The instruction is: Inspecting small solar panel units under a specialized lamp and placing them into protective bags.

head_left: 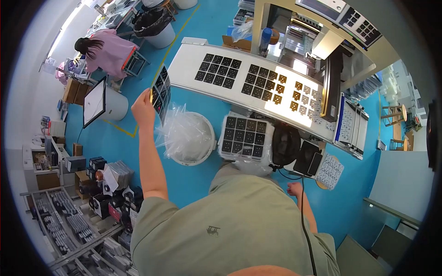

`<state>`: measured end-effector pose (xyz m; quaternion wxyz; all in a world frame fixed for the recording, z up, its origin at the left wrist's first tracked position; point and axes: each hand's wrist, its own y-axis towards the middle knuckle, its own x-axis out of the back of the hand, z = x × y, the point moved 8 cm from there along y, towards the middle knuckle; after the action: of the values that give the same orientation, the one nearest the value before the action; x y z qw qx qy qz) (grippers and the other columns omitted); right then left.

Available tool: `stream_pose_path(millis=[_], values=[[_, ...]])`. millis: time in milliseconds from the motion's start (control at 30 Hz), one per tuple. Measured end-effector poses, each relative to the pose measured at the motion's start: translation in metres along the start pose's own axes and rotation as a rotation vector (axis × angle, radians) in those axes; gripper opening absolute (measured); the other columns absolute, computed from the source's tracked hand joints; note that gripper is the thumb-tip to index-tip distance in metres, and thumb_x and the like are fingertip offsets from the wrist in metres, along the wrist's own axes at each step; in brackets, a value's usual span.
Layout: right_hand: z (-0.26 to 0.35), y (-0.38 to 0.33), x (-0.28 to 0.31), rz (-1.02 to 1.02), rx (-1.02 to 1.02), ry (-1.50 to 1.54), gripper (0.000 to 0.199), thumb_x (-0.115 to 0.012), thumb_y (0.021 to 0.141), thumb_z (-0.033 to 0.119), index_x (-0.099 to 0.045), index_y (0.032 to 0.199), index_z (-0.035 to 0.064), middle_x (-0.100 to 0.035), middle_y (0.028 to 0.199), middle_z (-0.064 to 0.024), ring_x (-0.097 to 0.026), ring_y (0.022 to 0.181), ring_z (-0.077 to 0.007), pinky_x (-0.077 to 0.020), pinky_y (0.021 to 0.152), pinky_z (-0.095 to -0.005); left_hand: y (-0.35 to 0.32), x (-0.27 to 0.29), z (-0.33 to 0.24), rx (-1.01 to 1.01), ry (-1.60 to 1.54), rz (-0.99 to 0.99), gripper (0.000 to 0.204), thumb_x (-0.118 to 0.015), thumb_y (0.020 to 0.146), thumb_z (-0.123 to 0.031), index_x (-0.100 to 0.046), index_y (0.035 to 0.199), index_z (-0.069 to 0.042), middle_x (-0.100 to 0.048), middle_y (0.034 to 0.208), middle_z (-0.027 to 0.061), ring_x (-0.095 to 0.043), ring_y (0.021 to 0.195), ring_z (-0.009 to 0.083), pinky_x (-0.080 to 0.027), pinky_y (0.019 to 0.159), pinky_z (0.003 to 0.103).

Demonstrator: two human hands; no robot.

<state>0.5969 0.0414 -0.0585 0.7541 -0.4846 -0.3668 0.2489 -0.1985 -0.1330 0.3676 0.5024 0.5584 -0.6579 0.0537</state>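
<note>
My left hand (144,109) is raised at the left, closed on the edge of a thin sheet (161,94) bearing black square pieces in rows; it is tilted nearly upright, seen almost edge-on. Down by my right side, my right hand (295,188) has its fingers curled, with nothing visible in them; a black cable (302,202) runs past it. In front of my body lies a plastic-wrapped stack of similar sheets (246,135). Across the white conveyor (184,64) lie grids of black squares (218,70), the right-hand ones brightly lit under the machine.
A white bin (202,120) with clear plastic film stands between the raised sheet and the stack. Right of the stack are a black bag-like object (285,143) and a pale patterned sheet (330,171). The machine frame (260,27) rises behind the conveyor. A person in pink (108,50) sits far left.
</note>
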Motion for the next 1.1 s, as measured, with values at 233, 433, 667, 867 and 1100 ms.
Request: stream_pose_path(millis=[233,433,667,867,1100], values=[[0.001,-0.042,-0.029,-0.105,-0.086,0.072,0.032,-0.064,0.092,0.027,-0.065,0.106,-0.0012,-0.071,0.086,-0.0145,-0.07,0.07,-0.0238,-0.0571,0.057,-0.0355,0.079,-0.085,0.04,0.294,-0.526,0.183,0.023,-0.059,0.101,-0.017,-0.076,0.107,-0.004,-0.075,0.093,0.0098,-0.07,0.077,0.0182,-0.057,0.069,0.033],[-0.017,-0.083,-0.07,-0.133,-0.159,0.098,0.032,-0.063,0.094,0.028,-0.066,0.106,-0.0011,-0.071,0.087,-0.0146,-0.071,0.071,-0.0242,-0.058,0.06,-0.0366,0.147,-0.179,0.172,0.628,-1.009,0.022,0.022,-0.057,0.102,-0.018,-0.07,0.113,-0.004,-0.07,0.089,0.0047,-0.066,0.07,0.0137,-0.055,0.055,0.028],[-0.007,-0.107,-0.066,-0.223,-0.215,0.066,0.025,-0.064,0.093,0.021,-0.067,0.097,-0.0035,-0.068,0.074,-0.0134,-0.066,0.06,-0.0218,-0.0519,0.051,-0.0352,0.109,-0.347,0.345,1.046,-1.068,0.088,0.019,-0.053,0.103,-0.017,-0.067,0.111,-0.006,-0.071,0.098,0.0077,-0.07,0.08,0.0219,-0.057,0.063,0.035],[0.02,-0.117,-0.061,-0.275,-0.128,0.154,0.027,-0.064,0.095,0.022,-0.067,0.098,-0.0049,-0.069,0.074,-0.0127,-0.067,0.062,-0.0211,-0.0544,0.056,-0.0351,0.107,-0.395,0.381,1.102,-1.058,0.071,0.018,-0.052,0.102,-0.016,-0.066,0.111,-0.009,-0.071,0.106,0.0101,-0.071,0.089,0.0271,-0.059,0.067,0.044],[0.032,-0.135,-0.067,-0.265,-0.163,0.052,0.03,-0.065,0.095,0.023,-0.066,0.101,-0.0066,-0.07,0.077,-0.0133,-0.069,0.066,-0.0216,-0.0549,0.059,-0.0347,0.13,-0.42,0.374,1.126,-1.126,0.065,0.018,-0.051,0.104,-0.015,-0.063,0.114,-0.008,-0.071,0.107,0.0108,-0.072,0.089,0.0258,-0.06,0.064,0.04]])
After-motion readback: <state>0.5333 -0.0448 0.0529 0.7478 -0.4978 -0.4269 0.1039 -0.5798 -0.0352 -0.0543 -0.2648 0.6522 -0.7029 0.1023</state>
